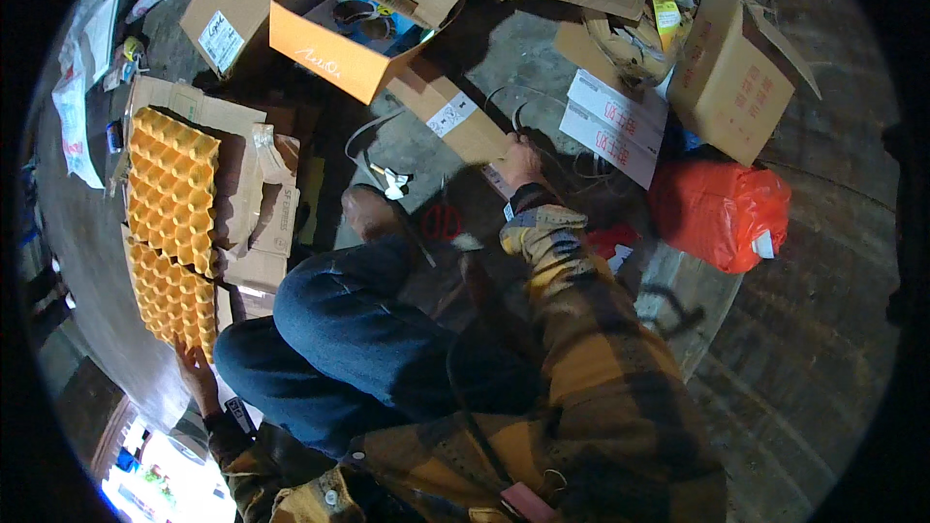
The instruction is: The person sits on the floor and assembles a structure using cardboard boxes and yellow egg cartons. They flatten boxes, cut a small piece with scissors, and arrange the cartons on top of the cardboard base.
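Long cardboard box (477, 140) front and centre, folks, slanting across the floor (528, 48) just ahead of the person's knees (339, 295), its near end under the right hand (523, 163). That grip is low on the near end, fingers bent over the right edge — a hold that would suit steadying it, though I cannot tell whether they clench or only press. Lying flat within easy reach, the box looks handy for a seated worker.

Over on the left flank, the left hand (198, 375) reaches out wide, fingers at the near edge of the lower egg tray (172, 295); pinched or merely resting, I cannot tell. The upper egg tray (172, 179) lies end to end with it, so that's 2 yellow sheets beside flattened cardboard (274, 218).

Now to the containers! Beyond the long box sits an open orange box (325, 48), flaps up, dark rounded items and something blue inside. Far right, a torn carton (610, 39) shows loose scraps, with a yellow packet (666, 16) by it. Beside that, a brown carton (731, 77) tilts with flaps loose — contents hidden. Below it, a bulging red bag (712, 218) conceals its load.
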A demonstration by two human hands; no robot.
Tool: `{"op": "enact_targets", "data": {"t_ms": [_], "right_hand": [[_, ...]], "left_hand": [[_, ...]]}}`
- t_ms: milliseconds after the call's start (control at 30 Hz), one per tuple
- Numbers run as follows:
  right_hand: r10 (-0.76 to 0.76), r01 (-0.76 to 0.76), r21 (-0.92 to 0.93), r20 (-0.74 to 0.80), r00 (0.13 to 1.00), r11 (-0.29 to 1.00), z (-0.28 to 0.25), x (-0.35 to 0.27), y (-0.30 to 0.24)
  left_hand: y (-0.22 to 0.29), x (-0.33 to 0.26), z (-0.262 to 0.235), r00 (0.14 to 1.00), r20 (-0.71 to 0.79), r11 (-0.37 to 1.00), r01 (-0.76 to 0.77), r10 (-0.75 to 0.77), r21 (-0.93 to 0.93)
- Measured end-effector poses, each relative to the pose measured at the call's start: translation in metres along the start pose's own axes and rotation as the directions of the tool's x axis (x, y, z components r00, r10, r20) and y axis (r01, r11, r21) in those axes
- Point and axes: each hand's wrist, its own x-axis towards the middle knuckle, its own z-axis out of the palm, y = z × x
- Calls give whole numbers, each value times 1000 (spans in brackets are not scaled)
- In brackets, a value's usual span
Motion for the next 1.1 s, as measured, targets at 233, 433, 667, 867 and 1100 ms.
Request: {"op": "enact_targets", "data": {"t_ms": [233,433,667,867,1100], "right_hand": [[64,-127,405,166,984,905,-4,13,21],[236,-203,478,-8,972,855,-32,40,16],[89,315,731,-455,886,606,-132,143,-117],[223,-104,650,-102,969,752,-173,192,-178],[233,50,589,-394,889,807,-183,166,-172]], "left_hand": [[32,2,2,998,22,997,-56,55,54],[49,-9,-2,999,39,1000,27,-27,2],[66,-9,-3,1000,15,998,10,-11,61],[99,15,-15,994,-57,996,-89,89,-7],[205,50,-33,946,-98,946,-293,308,139]]}}
